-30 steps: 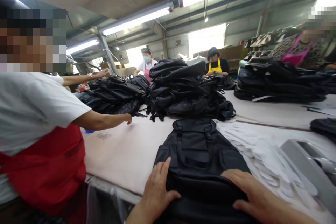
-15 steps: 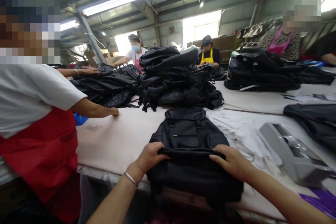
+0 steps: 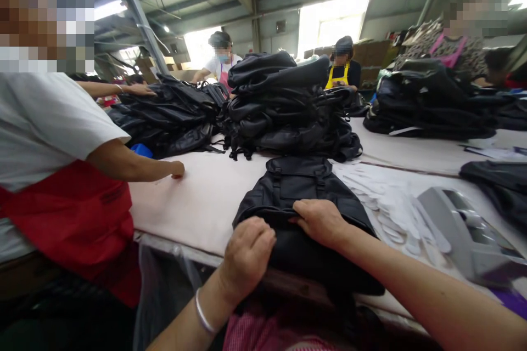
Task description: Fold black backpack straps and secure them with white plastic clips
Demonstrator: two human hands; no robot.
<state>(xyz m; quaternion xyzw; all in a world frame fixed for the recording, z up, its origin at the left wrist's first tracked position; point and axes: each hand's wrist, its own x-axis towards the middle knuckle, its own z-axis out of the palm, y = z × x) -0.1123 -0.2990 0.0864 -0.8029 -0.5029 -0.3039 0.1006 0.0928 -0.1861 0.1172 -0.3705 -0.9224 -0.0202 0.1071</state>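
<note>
A black backpack (image 3: pixel 302 189) lies flat on the work table (image 3: pixel 206 203) right in front of me, its near end hanging over the table's front edge. My left hand (image 3: pixel 247 252) is closed on the backpack's near left edge. My right hand (image 3: pixel 319 219) is curled over the fold in the middle of the bag, pressing the fabric. A silver bangle sits on my left wrist.
Tall stacks of black backpacks (image 3: pixel 284 104) stand across the table's far side, with more at the left (image 3: pixel 168 118) and right (image 3: pixel 432 104). A co-worker in a white shirt and red apron (image 3: pixel 69 197) stands at my left, a hand (image 3: pixel 178 169) resting on the table. White paper pieces (image 3: pixel 387 203) and a grey device (image 3: pixel 465 230) lie to the right.
My hands moved from the bag's outer corners to its near fold; the right hand came toward the centre and the left dropped closer to me. The view tilted down slightly.
</note>
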